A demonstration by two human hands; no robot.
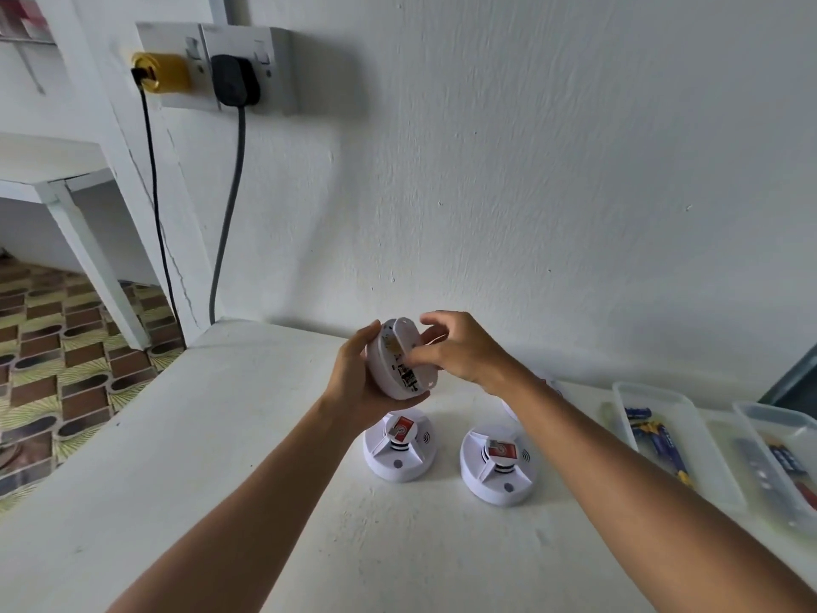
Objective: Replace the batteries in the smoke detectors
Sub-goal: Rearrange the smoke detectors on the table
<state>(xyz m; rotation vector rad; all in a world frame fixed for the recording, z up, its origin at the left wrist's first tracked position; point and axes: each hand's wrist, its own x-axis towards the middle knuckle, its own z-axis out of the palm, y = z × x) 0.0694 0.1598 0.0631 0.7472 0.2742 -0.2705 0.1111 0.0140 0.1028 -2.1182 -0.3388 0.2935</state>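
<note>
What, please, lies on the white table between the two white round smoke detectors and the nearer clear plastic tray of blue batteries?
In the head view, only the person's right forearm crosses above that stretch; the table there is bare.

A home room: white plastered wall (530,170), double wall socket (212,66) with plugs, patterned floor tiles (66,369)
</note>
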